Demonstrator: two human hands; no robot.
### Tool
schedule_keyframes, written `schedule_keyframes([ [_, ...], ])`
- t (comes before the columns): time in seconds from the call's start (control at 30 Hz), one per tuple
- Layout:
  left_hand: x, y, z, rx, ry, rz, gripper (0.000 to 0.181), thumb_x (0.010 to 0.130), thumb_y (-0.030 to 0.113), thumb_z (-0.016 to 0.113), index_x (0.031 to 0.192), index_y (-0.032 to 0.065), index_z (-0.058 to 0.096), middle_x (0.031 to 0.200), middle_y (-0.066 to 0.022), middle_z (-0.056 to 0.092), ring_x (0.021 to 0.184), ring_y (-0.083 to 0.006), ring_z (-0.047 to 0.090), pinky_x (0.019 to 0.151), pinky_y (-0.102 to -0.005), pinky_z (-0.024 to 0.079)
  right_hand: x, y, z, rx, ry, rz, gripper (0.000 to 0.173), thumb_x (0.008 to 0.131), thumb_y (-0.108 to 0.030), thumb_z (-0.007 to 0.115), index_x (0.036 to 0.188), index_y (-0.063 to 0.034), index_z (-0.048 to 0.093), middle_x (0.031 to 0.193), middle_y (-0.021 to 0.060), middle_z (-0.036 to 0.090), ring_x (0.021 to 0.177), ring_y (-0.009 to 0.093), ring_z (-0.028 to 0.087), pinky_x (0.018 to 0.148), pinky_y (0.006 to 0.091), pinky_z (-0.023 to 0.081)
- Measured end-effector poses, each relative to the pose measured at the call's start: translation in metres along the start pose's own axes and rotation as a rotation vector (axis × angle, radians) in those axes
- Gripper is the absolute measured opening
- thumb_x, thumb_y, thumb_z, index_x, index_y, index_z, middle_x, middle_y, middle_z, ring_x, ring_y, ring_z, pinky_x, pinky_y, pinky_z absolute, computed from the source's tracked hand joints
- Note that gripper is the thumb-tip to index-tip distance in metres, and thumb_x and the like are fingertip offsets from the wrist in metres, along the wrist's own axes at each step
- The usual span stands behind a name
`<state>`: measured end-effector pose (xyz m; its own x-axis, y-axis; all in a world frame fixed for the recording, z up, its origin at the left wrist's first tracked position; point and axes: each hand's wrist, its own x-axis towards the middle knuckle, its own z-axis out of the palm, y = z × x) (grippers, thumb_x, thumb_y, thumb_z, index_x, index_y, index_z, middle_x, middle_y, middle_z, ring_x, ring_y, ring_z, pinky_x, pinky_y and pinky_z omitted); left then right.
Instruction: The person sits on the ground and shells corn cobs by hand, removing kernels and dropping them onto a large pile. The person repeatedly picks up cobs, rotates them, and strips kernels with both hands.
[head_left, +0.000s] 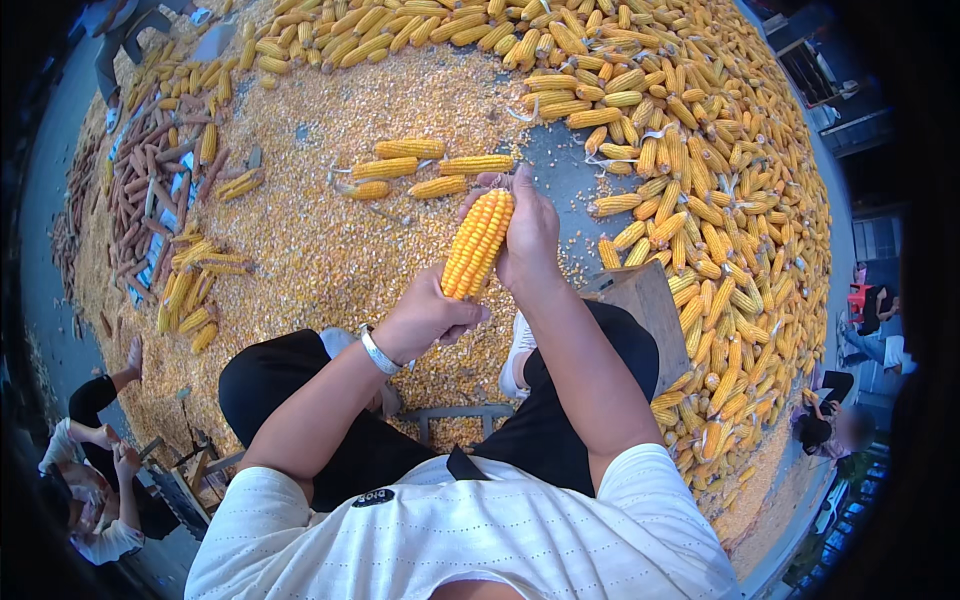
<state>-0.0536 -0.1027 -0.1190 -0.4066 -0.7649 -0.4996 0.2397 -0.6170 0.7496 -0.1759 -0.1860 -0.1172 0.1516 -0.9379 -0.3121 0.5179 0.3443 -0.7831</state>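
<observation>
A yellow ear of corn (478, 244), its rows of kernels facing up, is held between both my hands above the floor. My left hand (431, 315), with a silver bracelet at the wrist, grips its lower end. Around its upper end and right side curls my right hand (529, 229); some of those fingers are hidden behind the ear. Just beyond the hands, several husked ears (397, 166) lie on a spread of loose kernels (322, 225).
A large heap of corn ears (720, 225) curves along the right and far side. Bare cobs (146, 187) are piled at left, near a small cluster of ears (195, 285). A wooden box (645, 315) stands by my right knee. Other people (97, 480) sit around the edges.
</observation>
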Motion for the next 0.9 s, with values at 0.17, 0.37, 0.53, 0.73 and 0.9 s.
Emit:
schedule_keyframes([
  [0.17, 0.028, -0.03, 0.011, 0.174, 0.372, 0.36, 0.037, 0.068, -0.002, 0.063, 0.1, 0.0054, 0.045, 0.067, 0.001, 0.049, 0.042, -0.006, 0.042, 0.036, -0.0209, 0.032, -0.003, 0.018, 0.02, -0.005, 0.217, 0.107, 0.053, 0.093, -0.053, 0.037, 0.083, -0.0041, 0.054, 0.065, 0.0042, 0.055, 0.054, 0.014, 0.053, 0.052, 0.0277, 0.047],
  [0.37, 0.009, -0.002, 0.027, -0.058, 0.3, 0.079, 0.029, 0.069, -0.009, 0.057, 0.091, 0.0062, 0.046, 0.061, 0.0019, 0.045, 0.038, -0.0045, 0.037, 0.032, -0.0218, 0.025, 0.002, 0.028, 0.008, -0.308, 0.199, -0.208, 0.057, 0.096, -0.048, 0.033, 0.063, -0.0043, 0.052, 0.056, 0.002, 0.051, 0.048, 0.009, 0.046, 0.043, 0.0273, 0.037],
  [0.53, 0.005, -0.003, 0.016, 0.023, 0.28, 0.122, 0.026, 0.07, -0.009, 0.06, 0.084, 0.0063, 0.045, 0.059, 0.0016, 0.044, 0.038, -0.0054, 0.036, 0.033, -0.0217, 0.024, 0.002, 0.024, 0.005, -0.546, 0.135, -0.477, 0.051, 0.098, -0.036, 0.035, 0.069, -0.0001, 0.057, 0.054, 0.0051, 0.053, 0.047, 0.014, 0.048, 0.046, 0.0319, 0.038],
  [0.73, -0.013, 0.018, -0.007, -0.088, 0.145, -0.002, 0.024, 0.068, -0.009, 0.059, 0.082, 0.0056, 0.045, 0.057, 0.0007, 0.043, 0.039, -0.0058, 0.037, 0.033, -0.0208, 0.023, 0.004, 0.012, -0.001, -0.932, 0.028, -0.768, 0.045, 0.097, -0.036, 0.039, 0.08, 0.0006, 0.058, 0.058, 0.0091, 0.056, 0.052, 0.02, 0.056, 0.049, 0.0335, 0.041],
  [0.9, -0.002, 0.001, -0.02, 0.38, 0.31, 0.207, 0.024, 0.066, -0.004, 0.059, 0.086, 0.0013, 0.049, 0.062, -0.0028, 0.05, 0.048, -0.0133, 0.048, 0.043, -0.026, 0.037, 0.017, 0.01, 0.005, -0.155, 0.066, -0.028, 0.061, 0.094, -0.052, 0.031, 0.086, 0.0023, 0.057, 0.074, 0.0122, 0.061, 0.064, 0.02, 0.06, 0.06, 0.029, 0.049],
])
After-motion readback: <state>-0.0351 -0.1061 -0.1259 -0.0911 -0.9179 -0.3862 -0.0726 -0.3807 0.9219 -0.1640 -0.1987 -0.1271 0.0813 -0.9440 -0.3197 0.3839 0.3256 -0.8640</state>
